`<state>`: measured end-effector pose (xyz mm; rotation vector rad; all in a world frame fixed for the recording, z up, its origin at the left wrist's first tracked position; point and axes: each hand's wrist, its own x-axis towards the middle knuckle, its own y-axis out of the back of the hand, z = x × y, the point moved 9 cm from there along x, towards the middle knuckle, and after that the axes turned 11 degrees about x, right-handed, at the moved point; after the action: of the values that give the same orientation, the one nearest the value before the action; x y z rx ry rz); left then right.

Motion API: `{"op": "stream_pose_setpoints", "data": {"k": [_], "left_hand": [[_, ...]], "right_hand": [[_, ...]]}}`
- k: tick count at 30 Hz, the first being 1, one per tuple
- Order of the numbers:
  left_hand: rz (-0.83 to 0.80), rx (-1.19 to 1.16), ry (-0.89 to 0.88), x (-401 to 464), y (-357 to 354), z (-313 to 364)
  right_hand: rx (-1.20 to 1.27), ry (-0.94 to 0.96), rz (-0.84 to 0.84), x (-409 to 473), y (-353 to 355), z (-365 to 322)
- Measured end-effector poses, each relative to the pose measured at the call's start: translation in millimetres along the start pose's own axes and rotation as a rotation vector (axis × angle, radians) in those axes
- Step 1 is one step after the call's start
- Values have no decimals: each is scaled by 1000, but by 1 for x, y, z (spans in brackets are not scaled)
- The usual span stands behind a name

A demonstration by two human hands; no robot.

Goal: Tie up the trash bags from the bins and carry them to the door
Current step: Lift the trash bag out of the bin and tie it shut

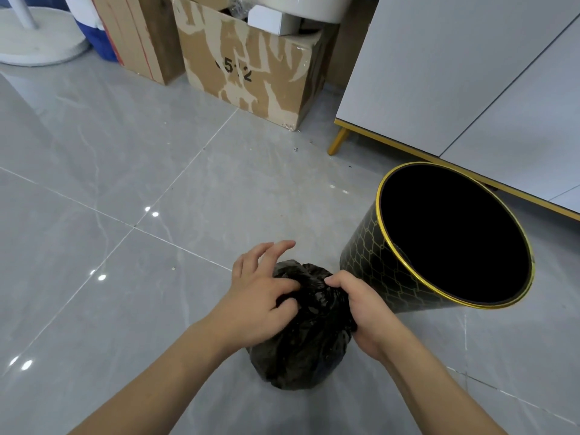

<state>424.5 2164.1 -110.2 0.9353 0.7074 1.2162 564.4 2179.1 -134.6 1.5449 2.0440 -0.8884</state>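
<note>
Where the grey tiled floor [125, 171] stretches from near to far, a white cabinet [455, 73] with gold legs stands at the far right, and torn cardboard boxes [251, 73] sit at the far middle beside a white round stand base [40, 42] at the far left. A black bin [364, 262] with a gold rim stands just right of centre, upright, its inside dark. Just left of it, near the person, the black trash bag [298, 356] sits on the floor, apart from the bin. Both hands meet at its gathered top: the left hand [260, 296] pinches the bunched plastic with thumb and lower fingers, its upper fingers lifted free; the right hand [361, 306] is curled round the neck from the right side. Both forearms reach in from the near edge.
</note>
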Motion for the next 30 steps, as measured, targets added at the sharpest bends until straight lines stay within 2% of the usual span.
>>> {"op": "stream_pose_setpoints", "data": {"k": [3,5,12,14,18,22,25,28,30], "left_hand": [[-65,-213,138,0,-10,-5],[-41,-377,224,1,-11,-8],[0,-884,467,2,-5,-26],[-12,-801,446,2,2,-25],[32,-443,252,-3,12,-14],[272,-178,62,-3,35,8],[370,-2,-37,0,50,20],[385,29,-168,-5,52,30],[373,-20,-178,-11,50,32]], "right_hand": [[26,-33,-9,0,-1,3],[-12,-13,4,0,-1,1],[-372,169,179,-4,5,-18],[-429,165,184,-5,5,-16],[-196,66,140,-5,7,-8],[-88,13,62,-4,1,-4],[-26,-44,45,-6,-2,-1],[16,-63,42,-7,1,-1],[30,-52,37,-6,3,-3]]}}
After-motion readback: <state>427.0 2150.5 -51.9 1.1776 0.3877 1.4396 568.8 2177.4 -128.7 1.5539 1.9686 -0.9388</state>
